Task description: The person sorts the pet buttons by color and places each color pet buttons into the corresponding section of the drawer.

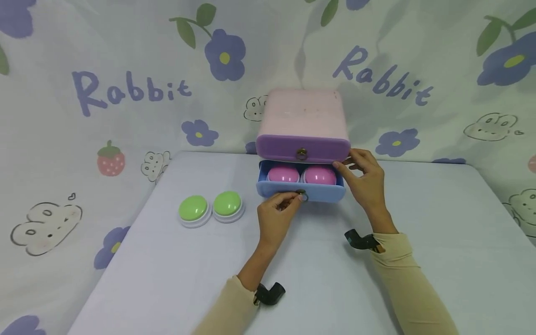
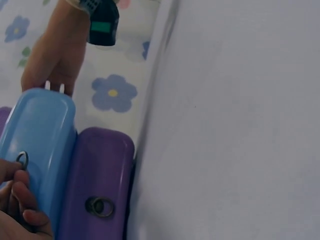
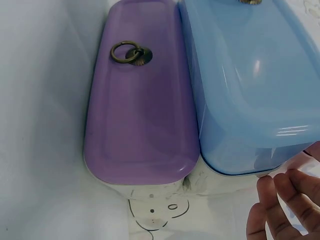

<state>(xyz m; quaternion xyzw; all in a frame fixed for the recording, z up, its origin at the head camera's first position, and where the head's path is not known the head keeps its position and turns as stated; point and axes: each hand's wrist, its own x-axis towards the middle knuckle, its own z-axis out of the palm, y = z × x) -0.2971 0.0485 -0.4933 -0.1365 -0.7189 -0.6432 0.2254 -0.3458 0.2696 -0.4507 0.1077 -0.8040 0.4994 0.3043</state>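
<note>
In the head view a small pink drawer cabinet [image 1: 303,111] has a purple top drawer [image 1: 276,148] closed and a blue drawer [image 1: 322,193] below it pulled partly out. Two pink domed buttons [image 1: 284,174] sit side by side inside the blue drawer. My left hand [image 1: 274,221] pinches the brass ring pull [image 1: 304,197] on the drawer's front. At the cabinet's right front edge my right hand [image 1: 366,184] holds the side, thumb at the corner under the purple drawer and fingers along the wall. A lower purple drawer [image 3: 142,110] shows closed in the right wrist view.
Two green domed buttons [image 1: 227,204] on white bases stand together on the white table [image 1: 201,279], left of the cabinet. A patterned cloth [image 1: 142,46] with flowers and rabbits hangs right behind the cabinet. Small black cameras [image 1: 270,294] are strapped to both wrists.
</note>
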